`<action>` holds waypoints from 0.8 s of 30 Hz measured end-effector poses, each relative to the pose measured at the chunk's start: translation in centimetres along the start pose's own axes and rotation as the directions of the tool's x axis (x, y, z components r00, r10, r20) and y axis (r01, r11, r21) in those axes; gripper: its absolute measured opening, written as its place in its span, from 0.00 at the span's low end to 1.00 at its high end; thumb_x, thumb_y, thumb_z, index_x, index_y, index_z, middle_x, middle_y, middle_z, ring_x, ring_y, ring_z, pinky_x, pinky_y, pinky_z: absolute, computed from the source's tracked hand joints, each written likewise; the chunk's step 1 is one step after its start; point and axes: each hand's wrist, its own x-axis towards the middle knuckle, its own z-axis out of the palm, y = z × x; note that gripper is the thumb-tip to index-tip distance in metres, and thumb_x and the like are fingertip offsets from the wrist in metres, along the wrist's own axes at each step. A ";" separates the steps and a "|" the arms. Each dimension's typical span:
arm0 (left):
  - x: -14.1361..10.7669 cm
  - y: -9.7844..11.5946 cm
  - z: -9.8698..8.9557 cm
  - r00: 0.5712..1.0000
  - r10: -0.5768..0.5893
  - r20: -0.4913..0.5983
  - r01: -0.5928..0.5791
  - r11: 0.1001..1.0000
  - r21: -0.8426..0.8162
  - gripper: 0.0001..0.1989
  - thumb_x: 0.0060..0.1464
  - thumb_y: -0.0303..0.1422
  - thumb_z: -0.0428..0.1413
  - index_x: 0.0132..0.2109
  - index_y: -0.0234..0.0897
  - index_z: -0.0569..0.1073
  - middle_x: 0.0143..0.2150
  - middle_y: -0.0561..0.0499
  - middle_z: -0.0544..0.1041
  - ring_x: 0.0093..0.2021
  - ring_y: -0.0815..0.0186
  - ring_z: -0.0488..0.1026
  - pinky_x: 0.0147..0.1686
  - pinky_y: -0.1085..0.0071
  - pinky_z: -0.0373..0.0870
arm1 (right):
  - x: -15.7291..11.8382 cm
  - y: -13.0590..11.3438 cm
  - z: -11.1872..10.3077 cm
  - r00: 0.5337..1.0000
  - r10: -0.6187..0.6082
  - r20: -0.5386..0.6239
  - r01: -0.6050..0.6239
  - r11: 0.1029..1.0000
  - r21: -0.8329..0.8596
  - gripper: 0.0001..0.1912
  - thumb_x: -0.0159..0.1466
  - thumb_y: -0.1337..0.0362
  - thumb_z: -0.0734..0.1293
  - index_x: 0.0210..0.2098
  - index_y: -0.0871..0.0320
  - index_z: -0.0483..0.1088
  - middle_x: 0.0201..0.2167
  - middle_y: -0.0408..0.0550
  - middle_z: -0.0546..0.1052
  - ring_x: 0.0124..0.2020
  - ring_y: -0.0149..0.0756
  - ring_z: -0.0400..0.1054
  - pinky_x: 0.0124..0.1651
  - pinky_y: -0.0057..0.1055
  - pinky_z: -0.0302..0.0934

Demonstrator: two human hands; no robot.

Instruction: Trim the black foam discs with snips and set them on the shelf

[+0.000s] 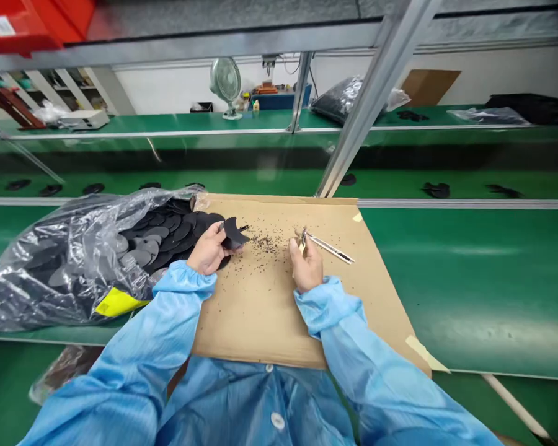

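My left hand (210,249) grips a curved black piece (234,234) between thumb and fingers, beside the open end of a clear plastic bag (88,248). Many flat black discs (170,232) spill from that bag. My right hand (307,263) is closed round a small metal tool (303,238), its tip pointing up and away. Just right of this hand, a slim tool with a pale and dark body (332,249) lies on the cardboard sheet (260,316). Small dark scraps (266,243) are scattered on the cardboard between my hands.
A slanted metal post (376,93) rises behind the cardboard. Beyond it, black pieces (436,189) lie spaced along a green belt (270,183). A green fan (225,83) and a filled bag (339,99) stand on the far ledge. A red bin (32,25) is at upper left.
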 end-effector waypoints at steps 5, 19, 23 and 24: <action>0.7 -1.8 -1.7 0.997 0.079 -0.011 -0.080 0.984 -0.159 0.14 0.57 0.35 0.52 0.51 0.42 0.64 0.43 0.49 0.75 0.32 0.66 0.75 0.32 0.67 0.74 | -0.1 -3.7 1.4 0.908 0.183 0.376 -0.282 0.932 0.226 0.23 0.57 0.48 0.65 0.46 0.57 0.67 0.37 0.48 0.74 0.35 0.37 0.69 0.36 0.35 0.65; 1.2 2.3 -6.8 0.962 0.144 -0.232 -0.246 0.827 -0.506 0.17 0.58 0.34 0.53 0.54 0.46 0.66 0.30 0.54 0.76 0.26 0.72 0.73 0.31 0.75 0.71 | -4.8 -0.3 8.4 0.513 0.355 0.781 -0.796 0.538 0.278 0.09 0.56 0.69 0.63 0.37 0.59 0.70 0.34 0.48 0.78 0.41 0.36 0.72 0.49 0.35 0.65; 0.7 2.9 -6.9 0.959 0.165 -0.229 -0.263 0.819 -0.510 0.18 0.57 0.35 0.54 0.54 0.45 0.66 0.32 0.54 0.76 0.26 0.72 0.74 0.30 0.74 0.71 | -2.4 -2.2 7.0 0.728 0.355 0.586 -0.644 0.648 0.408 0.10 0.56 0.68 0.63 0.38 0.58 0.70 0.35 0.48 0.78 0.41 0.37 0.73 0.49 0.37 0.66; 0.6 3.0 -6.8 0.960 0.171 -0.223 -0.263 0.824 -0.501 0.18 0.56 0.35 0.55 0.54 0.46 0.66 0.33 0.54 0.76 0.26 0.71 0.74 0.30 0.75 0.71 | -3.2 -2.8 6.6 0.697 0.339 0.632 -0.663 0.641 0.387 0.10 0.57 0.67 0.63 0.39 0.59 0.69 0.37 0.48 0.78 0.41 0.38 0.73 0.48 0.38 0.66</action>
